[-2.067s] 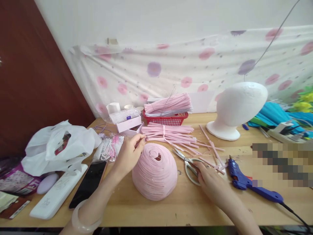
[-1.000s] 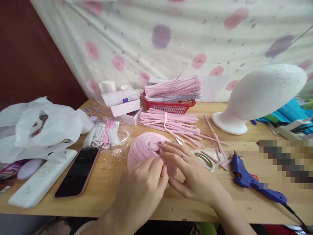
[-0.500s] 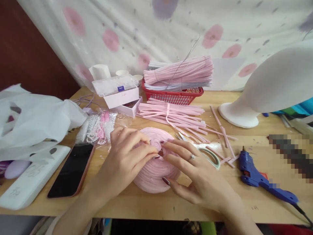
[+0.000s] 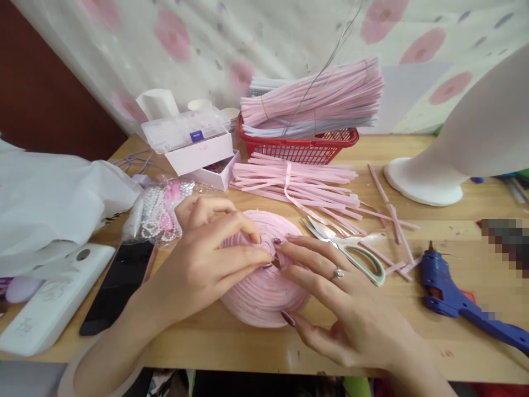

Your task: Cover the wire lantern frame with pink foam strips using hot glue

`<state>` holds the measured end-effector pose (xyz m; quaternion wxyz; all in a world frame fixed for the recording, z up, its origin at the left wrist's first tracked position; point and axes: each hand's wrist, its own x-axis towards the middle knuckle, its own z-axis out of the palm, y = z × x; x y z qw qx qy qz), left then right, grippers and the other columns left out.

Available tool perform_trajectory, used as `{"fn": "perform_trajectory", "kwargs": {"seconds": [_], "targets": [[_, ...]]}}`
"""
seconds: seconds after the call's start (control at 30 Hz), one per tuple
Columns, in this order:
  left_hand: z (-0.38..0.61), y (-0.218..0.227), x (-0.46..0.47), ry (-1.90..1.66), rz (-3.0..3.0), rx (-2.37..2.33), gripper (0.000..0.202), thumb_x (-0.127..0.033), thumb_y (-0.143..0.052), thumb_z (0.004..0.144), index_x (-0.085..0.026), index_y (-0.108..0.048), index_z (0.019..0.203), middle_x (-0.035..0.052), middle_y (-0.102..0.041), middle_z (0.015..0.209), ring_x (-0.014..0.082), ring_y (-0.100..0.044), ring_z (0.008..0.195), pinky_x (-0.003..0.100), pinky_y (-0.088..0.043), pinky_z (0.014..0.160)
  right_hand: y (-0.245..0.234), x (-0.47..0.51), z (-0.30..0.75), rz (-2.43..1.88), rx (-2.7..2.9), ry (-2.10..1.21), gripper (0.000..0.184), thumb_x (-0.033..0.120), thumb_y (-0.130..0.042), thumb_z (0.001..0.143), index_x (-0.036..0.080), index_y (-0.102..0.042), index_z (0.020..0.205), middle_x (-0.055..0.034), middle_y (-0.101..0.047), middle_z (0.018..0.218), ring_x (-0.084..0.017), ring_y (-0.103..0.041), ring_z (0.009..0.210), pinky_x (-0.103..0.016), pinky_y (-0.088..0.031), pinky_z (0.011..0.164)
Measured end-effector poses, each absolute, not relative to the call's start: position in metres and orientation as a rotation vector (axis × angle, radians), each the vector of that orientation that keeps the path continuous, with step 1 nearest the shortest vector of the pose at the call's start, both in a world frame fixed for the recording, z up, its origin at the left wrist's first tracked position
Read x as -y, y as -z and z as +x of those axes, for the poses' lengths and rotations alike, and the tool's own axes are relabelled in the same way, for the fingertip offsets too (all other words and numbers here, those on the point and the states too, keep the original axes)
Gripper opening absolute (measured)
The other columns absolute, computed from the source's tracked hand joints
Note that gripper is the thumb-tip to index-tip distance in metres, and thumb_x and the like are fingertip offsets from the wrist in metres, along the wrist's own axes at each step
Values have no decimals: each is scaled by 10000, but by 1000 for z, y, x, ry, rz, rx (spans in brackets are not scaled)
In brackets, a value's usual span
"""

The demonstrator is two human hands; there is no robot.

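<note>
A round pink disc of coiled fuzzy strips, like pipe cleaners (image 4: pixel 268 309), lies on the table before me. My left hand (image 4: pixel 219 253) reaches over its left side, thumb and fingers pinched together near the centre. What sits between those fingertips is hidden. My right hand (image 4: pixel 330 292), with a ring on one finger, rests on the disc's right side; its fingers are stretched and spread, fingertips near the centre and the thumb at the front rim. Just beyond the right hand, scissors (image 4: pixel 366 263) lie partly open.
Behind the disc lie a tied bundle of pink strips (image 4: pixel 297 182) and a red basket (image 4: pixel 289 149) of more bundles. A blue glue gun (image 4: pixel 442 284) and white foam stand (image 4: pixel 425 179) are at right. At left are a phone (image 4: pixel 118 286), power bank (image 4: pixel 53 303) and bagged beads (image 4: pixel 155 212).
The camera view has shifted and tilted slightly, so the surroundings sit differently in frame. Both hands stay at the disc's centre in nearly the same pose.
</note>
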<state>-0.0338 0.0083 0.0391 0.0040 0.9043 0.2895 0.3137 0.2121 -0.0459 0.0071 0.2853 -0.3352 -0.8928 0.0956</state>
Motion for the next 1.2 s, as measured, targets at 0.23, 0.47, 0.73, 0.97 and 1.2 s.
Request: {"fn": "perform_trajectory", "kwargs": {"seconds": [0.23,0.47,0.73,0.97,1.2], "targets": [[-33,-43,7,-787,3043,-829,241,-164,-470,1047,-250,-694,1017,-41,-730,923,168,-587,969,409,-287,1034,-5,45,212,-904,2391,-238,431,222,-612,897,161,-517,1313,-143,-587,1460,-289,-456,1420,-502,-440,1173],[-36,-18,34,-907,3116,-941,238,-122,-566,964,-145,-686,1168,75,-744,1056,230,-613,1091,439,-402,1065,-5,48,214,-995,2272,-388,683,229,-648,856,191,-368,1477,-131,-614,1420,-284,-517,1391,-471,-496,1132],[-2,-22,42,-1127,2768,-1214,92,-179,-659,952,-105,-684,999,81,-684,933,200,-617,924,338,-505,870,-3,49,213,-969,2222,-435,673,219,-635,866,210,-346,1474,-130,-603,1404,-280,-504,1387,-462,-493,1128],[11,-36,40,-1082,2612,-1394,150,-140,-591,958,-160,-671,832,49,-631,802,183,-560,775,339,-497,728,-1,51,214,-957,2223,-429,701,234,-640,876,169,-311,1492,-134,-563,1451,-242,-435,1439,-421,-413,1201],[-1,-43,35,-842,2781,-1222,170,-124,-508,1007,-165,-662,947,46,-665,932,187,-584,864,377,-468,817,1,52,214,-975,2232,-399,721,264,-648,879,148,-311,1506,-149,-557,1460,-253,-432,1448,-440,-401,1215]]}}
